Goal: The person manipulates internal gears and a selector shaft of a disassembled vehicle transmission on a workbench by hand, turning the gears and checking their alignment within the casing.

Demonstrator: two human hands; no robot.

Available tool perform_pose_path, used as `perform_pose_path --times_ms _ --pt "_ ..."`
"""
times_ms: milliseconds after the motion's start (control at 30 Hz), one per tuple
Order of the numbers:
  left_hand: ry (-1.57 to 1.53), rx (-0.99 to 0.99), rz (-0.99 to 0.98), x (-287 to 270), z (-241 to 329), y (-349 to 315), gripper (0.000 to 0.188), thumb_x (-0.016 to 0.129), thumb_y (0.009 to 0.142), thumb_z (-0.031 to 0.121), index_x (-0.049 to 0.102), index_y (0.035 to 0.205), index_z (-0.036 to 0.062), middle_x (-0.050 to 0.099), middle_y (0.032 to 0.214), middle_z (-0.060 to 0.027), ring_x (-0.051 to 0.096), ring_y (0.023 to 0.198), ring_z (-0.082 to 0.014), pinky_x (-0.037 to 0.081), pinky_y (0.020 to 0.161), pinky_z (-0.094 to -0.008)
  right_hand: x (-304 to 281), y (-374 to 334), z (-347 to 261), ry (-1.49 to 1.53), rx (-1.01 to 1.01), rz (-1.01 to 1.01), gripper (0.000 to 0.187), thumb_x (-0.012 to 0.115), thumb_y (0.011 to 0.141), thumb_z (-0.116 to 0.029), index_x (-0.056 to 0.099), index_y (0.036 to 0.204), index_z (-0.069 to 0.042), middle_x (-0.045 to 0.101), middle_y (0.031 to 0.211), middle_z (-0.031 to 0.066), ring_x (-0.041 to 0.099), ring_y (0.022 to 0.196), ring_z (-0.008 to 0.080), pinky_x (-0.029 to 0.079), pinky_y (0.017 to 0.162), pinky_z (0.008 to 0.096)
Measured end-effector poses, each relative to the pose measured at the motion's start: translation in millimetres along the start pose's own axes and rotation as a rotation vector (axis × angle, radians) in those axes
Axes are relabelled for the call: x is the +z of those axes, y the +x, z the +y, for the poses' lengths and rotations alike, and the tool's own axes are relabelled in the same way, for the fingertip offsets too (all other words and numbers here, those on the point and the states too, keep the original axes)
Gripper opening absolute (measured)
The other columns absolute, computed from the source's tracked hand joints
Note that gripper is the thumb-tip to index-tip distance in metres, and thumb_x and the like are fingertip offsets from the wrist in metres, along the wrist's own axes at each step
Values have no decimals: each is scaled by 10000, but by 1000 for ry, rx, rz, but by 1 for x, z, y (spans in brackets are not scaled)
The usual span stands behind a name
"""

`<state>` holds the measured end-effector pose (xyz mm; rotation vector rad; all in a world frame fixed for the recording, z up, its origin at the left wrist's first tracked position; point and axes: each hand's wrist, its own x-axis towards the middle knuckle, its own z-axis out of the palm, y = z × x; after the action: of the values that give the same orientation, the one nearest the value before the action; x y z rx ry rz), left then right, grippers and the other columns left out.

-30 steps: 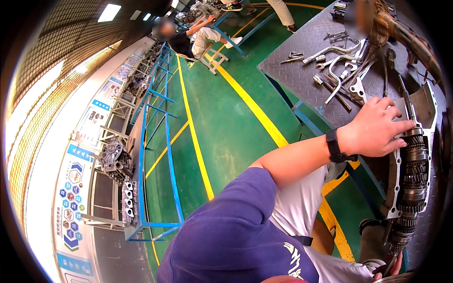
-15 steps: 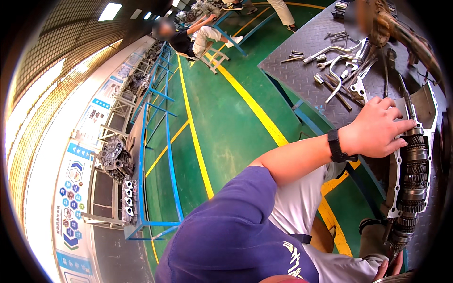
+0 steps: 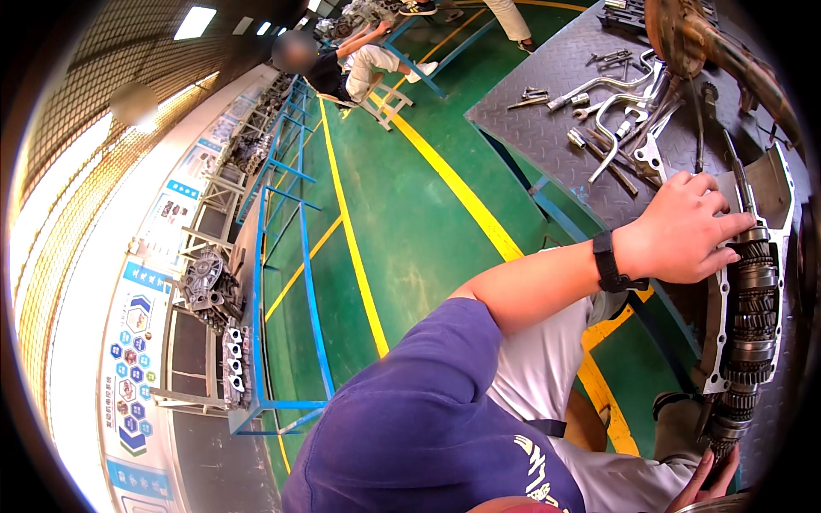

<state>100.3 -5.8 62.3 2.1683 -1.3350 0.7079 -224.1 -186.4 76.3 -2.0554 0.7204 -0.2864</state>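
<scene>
A long gear shaft (image 3: 754, 306), stacked with toothed gears and smooth collars, lies in an open metal gearbox housing (image 3: 717, 346) at the right. Its near end sticks out past the housing. My left hand (image 3: 688, 229), with a black watch on the wrist, reaches over the housing's left wall. Thumb and index finger rest against the shaft's far end, while the other fingers bend over the wall. Low at the right edge, my right hand (image 3: 711, 484) closes around the shaft's near end, thumb and fingers on either side; its palm is cut off.
Wrenches (image 3: 637, 115), bent handles and sockets lie on the dark tread-plate bench (image 3: 522, 81). A rusty metal part (image 3: 740, 73) stands at the far right. Blue frames (image 3: 310, 291) run along the left, holding engine parts (image 3: 209, 286). Beyond, a person (image 3: 338, 73) sits on a stool.
My right hand has come up slightly and shows more around the shaft's near end. My left hand stays nearly where it was.
</scene>
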Motion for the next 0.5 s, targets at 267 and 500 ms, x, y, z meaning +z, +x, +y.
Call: perform_pose_path --times_ms 267,500 --pt "2 -2 7 -2 -3 -2 477 726 886 431 705 1303 200 705 1029 -51 610 1047 -302 455 911 -439 -4 0 -7 -84 -38 -33 494 749 990 -211 587 1383 40 717 1202 205 694 1062 271 544 954 356" --pt "15 -2 2 -5 -3 -3 472 724 890 432 706 1303 205 712 1038 -50 616 1069 -302 458 914 -442 -5 1 -3 -121 -79 -54 527 741 996 -240 570 1403 49 713 1222 229 710 1069 285 563 917 352"
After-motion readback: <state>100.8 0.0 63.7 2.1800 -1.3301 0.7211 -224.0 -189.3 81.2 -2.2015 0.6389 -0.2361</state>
